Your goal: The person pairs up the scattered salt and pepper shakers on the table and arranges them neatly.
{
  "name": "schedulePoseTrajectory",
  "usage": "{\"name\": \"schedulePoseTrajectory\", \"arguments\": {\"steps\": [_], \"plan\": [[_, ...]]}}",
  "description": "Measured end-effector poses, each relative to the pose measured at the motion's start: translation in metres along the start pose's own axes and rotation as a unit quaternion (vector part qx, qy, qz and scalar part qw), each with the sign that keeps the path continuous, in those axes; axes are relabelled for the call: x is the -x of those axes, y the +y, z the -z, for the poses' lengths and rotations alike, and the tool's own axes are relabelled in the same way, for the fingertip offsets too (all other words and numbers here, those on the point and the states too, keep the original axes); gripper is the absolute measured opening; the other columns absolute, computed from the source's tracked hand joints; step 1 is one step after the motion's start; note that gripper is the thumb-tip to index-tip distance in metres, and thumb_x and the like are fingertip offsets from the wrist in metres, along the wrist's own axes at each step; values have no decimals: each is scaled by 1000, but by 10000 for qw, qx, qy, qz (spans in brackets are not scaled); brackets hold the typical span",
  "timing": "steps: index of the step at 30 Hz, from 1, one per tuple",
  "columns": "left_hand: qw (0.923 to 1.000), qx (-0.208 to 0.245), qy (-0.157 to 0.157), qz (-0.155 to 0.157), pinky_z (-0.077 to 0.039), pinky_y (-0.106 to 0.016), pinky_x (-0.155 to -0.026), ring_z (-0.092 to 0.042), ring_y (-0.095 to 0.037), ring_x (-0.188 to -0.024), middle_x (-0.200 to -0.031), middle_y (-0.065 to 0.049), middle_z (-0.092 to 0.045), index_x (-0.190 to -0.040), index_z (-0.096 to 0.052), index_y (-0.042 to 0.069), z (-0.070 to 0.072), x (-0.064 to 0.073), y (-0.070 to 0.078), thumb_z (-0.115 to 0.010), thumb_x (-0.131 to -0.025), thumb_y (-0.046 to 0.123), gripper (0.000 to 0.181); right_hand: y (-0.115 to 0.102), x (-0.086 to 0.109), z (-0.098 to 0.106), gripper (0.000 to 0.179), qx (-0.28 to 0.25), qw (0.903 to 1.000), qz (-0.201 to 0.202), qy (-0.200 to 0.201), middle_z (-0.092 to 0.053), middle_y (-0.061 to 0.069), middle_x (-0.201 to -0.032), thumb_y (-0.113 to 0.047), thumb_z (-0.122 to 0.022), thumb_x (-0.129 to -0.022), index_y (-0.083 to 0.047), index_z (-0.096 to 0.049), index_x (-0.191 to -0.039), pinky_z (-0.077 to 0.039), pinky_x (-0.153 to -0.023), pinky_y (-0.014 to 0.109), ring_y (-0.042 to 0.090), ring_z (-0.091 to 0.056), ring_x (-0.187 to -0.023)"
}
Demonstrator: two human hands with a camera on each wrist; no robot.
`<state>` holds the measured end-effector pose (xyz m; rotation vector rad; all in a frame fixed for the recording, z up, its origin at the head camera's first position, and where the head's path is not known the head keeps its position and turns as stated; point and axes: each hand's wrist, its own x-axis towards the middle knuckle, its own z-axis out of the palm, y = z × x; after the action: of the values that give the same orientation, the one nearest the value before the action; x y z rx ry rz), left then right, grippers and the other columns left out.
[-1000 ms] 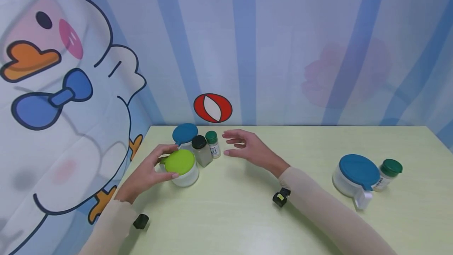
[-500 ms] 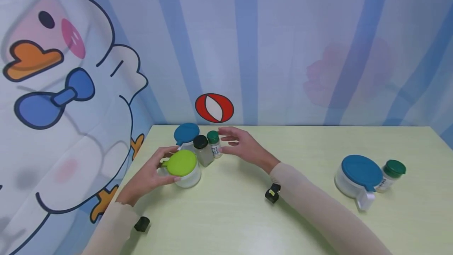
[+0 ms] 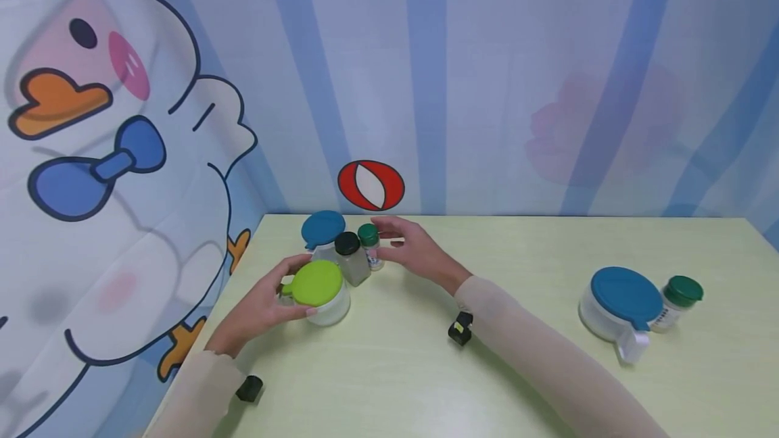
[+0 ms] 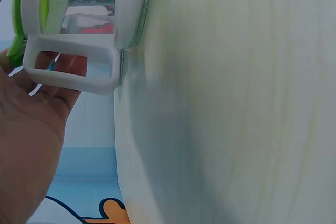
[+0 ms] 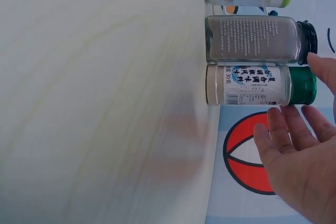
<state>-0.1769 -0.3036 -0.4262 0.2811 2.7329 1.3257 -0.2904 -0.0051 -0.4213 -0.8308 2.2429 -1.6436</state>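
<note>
A clear seasoning jar (image 3: 329, 309) with a lime-green lid and white handle stands at the table's left. My left hand (image 3: 258, 306) grips it, thumb on the near side and fingers behind; the left wrist view shows fingers (image 4: 71, 64) through the handle opening. Beyond it are a black-capped pepper bottle (image 3: 354, 268) and a green-capped seasoning bottle (image 5: 252, 85), side by side. My right hand (image 3: 420, 252) reaches around the green-capped bottle from the right, thumb in front and fingers spread beside the cap. Whether they touch it, I cannot tell.
A blue-lidded jar (image 3: 322, 227) stands behind the black-capped bottle, partly hidden. Far right are another blue-lidded jar (image 3: 625, 293) and a green-capped bottle (image 3: 681, 291). A printed cloth backdrop (image 3: 487, 86) rises at the table's back edge.
My right hand has moved left, from apart to around the green-capped bottle. The lime-lidded jar, with my left hand on it, has shifted slightly nearer to me.
</note>
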Motion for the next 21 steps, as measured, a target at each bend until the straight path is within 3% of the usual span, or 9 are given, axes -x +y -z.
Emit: {"name": "schedulePoseTrajectory", "arguments": {"steps": [6,10,15,21], "plan": [[9999,-15,-8,-144,-31,-69,-113,-36,-34,-143,-155,-7,-41,-156,-35,20,-2,2,0,-87,-80,35,93,1,-2,-1,56,103,9999,41,102,-61,0,-135,-20,-75,-93,-11,-54,-145,-47,-110,42,21,-58,-125],[9998,-61,-16,-202,-33,-67,-113,-38,-33,-140,-152,-6,-42,-156,-35,18,-3,1,0,-87,-80,34,94,0,-1,-1,45,74,9999,69,138,-64,2,-128,-16,-76,-92,-11,-62,-134,-49,-107,42,23,-60,-121],[9998,-72,-31,-164,-31,-67,-114,-39,-34,-138,-150,-8,-41,-157,-35,18,-4,1,0,-87,-80,33,94,-1,1,-1,39,-77,9997,-111,201,-65,4,-123,-15,-77,-91,-9,-62,-126,-50,-106,40,23,-61,-118],[9999,46,-102,-4,-24,-70,-116,-29,-38,-147,-157,-11,-38,-156,-33,18,-6,1,1,-87,-81,32,94,-2,2,-1,38,-181,9995,-192,161,-68,6,-119,-15,-78,-90,-9,-62,-125,-55,-99,37,22,-64,-111]]}}
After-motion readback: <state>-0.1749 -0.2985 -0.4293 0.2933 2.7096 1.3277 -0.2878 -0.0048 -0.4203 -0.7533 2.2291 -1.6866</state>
